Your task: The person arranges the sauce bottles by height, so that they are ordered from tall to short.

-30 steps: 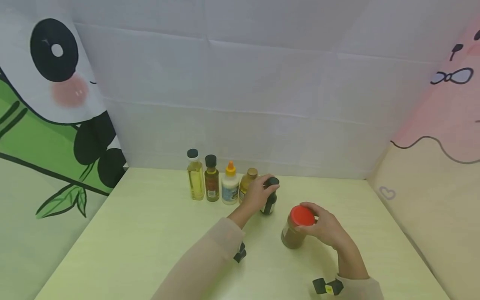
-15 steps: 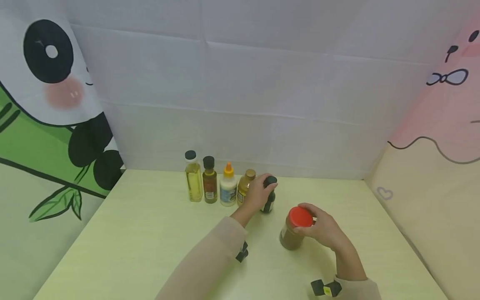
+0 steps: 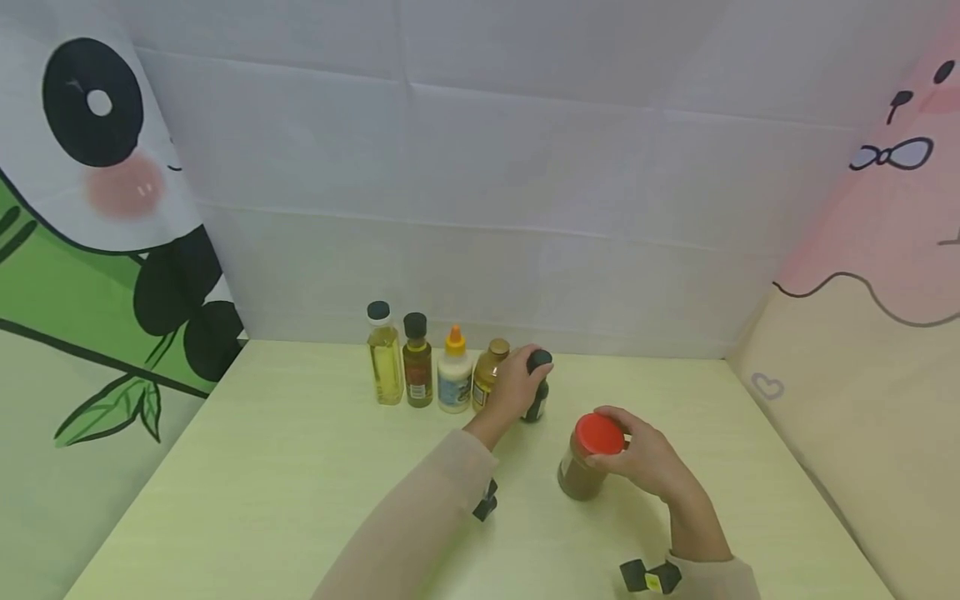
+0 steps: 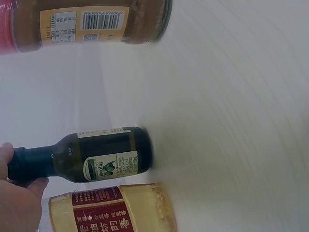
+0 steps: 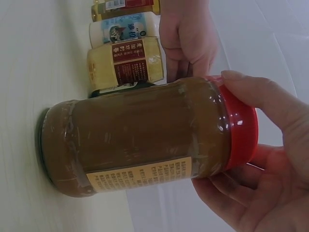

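Observation:
My left hand (image 3: pixel 513 385) grips a dark green olive oil bottle (image 4: pixel 106 154) by its capped neck. The bottle stands upright on the table at the right end of a row, close beside a gold-capped bottle of yellow oil (image 3: pixel 487 372). In the head view the hand partly hides both. My right hand (image 3: pixel 647 454) holds a jar of brown spread (image 5: pixel 140 130) around its red lid (image 3: pixel 600 434). This jar stands nearer the front and to the right of the olive oil bottle, apart from it. Its label shows in both wrist views.
Left along the row stand a white bottle with an orange nozzle (image 3: pixel 454 379), a brown bottle with a dark cap (image 3: pixel 417 367) and a tall bottle of yellow oil (image 3: pixel 386 362). A white sheet (image 3: pixel 480 208) hangs behind the pale table (image 3: pixel 262 492). Printed side walls flank it.
The olive oil bottle has shifted slightly back toward the sheet with my left hand, more into line with the row. My right hand and the jar stay in place. The head view drifts a little.

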`<state>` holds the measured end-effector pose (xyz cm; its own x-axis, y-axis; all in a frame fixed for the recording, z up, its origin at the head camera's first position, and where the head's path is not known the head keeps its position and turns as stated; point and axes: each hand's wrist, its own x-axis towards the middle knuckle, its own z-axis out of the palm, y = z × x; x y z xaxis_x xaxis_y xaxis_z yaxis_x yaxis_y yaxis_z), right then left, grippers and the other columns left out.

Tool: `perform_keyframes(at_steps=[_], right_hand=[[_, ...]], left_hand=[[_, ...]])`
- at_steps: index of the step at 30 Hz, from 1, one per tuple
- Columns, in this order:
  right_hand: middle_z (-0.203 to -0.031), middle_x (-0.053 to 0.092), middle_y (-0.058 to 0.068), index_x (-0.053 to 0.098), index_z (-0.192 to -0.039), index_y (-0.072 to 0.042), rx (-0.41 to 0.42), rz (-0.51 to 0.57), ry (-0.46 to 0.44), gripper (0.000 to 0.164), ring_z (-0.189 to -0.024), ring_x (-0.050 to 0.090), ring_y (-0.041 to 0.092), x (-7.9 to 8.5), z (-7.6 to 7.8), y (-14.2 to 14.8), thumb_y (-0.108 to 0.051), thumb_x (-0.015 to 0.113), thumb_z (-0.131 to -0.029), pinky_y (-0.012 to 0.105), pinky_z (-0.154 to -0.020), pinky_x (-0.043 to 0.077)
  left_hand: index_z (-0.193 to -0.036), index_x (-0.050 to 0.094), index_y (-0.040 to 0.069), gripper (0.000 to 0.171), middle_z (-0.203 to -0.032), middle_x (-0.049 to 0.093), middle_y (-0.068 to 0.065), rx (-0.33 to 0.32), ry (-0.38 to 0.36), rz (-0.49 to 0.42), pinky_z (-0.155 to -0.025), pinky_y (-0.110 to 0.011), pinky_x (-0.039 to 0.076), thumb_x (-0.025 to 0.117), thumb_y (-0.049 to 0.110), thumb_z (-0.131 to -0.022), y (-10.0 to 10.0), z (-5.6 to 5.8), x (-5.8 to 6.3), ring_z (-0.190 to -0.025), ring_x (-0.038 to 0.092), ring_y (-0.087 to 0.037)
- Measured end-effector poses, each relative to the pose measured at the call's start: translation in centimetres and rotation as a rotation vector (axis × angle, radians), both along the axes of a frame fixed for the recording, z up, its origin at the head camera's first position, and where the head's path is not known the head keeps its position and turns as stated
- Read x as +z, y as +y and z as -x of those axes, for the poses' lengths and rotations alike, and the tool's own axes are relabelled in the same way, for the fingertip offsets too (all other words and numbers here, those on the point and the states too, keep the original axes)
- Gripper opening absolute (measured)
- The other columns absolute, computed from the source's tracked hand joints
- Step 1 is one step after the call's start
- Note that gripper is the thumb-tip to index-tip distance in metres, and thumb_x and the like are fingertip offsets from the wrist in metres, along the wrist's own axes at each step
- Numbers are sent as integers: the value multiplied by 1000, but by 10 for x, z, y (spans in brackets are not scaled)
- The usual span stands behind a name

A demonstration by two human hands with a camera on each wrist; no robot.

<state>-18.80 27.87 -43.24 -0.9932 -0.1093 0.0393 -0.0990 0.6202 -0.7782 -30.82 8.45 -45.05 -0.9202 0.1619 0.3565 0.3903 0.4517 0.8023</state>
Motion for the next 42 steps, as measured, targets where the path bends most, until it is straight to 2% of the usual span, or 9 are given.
perform_keyframes(at_steps=[7, 13, 21, 27, 30, 35, 42], right_hand=[[-127, 58, 17, 51, -137, -3, 5, 11, 1, 71, -109, 57, 35, -3, 1, -2, -16, 85, -75, 44, -83, 54], [-127, 58, 16, 51, -137, -4, -4, 16, -3, 71, -109, 56, 34, -4, 2, -5, -13, 85, -75, 44, -84, 54], [-127, 57, 18, 53, -136, -5, -19, 14, 21, 71, -108, 57, 36, -6, 1, -6, -13, 86, -73, 43, -82, 54], [-132, 53, 20, 54, -136, -6, -16, 84, 23, 72, -111, 56, 42, -8, 1, -2, -13, 87, -72, 43, -80, 55], [-132, 52, 21, 55, -135, -5, -21, 101, 24, 72, -108, 58, 40, -6, 0, -2, -13, 87, -71, 42, -78, 55], [-131, 53, 20, 56, -135, -4, -61, 71, 17, 71, -102, 58, 34, -2, 2, -3, -13, 86, -72, 40, -77, 55], [-132, 52, 22, 56, -135, -4, -96, 25, 3, 71, -105, 55, 35, 0, 5, -2, -16, 87, -71, 41, -78, 53]], left_hand=[[-130, 57, 3, 38, -124, 59, -14, 18, -38, 24, -96, -42, 49, 63, 22, -97, -1, 5, -6, -114, 57, -27], [-131, 57, 3, 39, -124, 59, -13, 29, -65, 25, -95, -42, 49, 63, 23, -98, -2, 5, -7, -113, 57, -26], [-131, 57, 3, 40, -125, 58, -13, 34, -65, 33, -97, -41, 48, 62, 24, -98, -3, 6, -6, -115, 56, -26], [-132, 56, 3, 39, -125, 59, -13, 12, -46, 32, -96, -43, 49, 62, 22, -98, -2, 3, -5, -115, 57, -27], [-130, 57, 3, 37, -124, 59, -13, 8, -33, 34, -96, -42, 49, 62, 22, -98, -1, 4, -5, -113, 58, -26], [-128, 57, 5, 35, -122, 60, -13, 11, -30, 37, -95, -42, 49, 62, 22, -98, 0, 3, -4, -112, 58, -26], [-131, 55, 5, 37, -126, 58, -13, 2, -58, 56, -97, -43, 49, 61, 21, -98, 1, 1, -2, -115, 57, -26]])
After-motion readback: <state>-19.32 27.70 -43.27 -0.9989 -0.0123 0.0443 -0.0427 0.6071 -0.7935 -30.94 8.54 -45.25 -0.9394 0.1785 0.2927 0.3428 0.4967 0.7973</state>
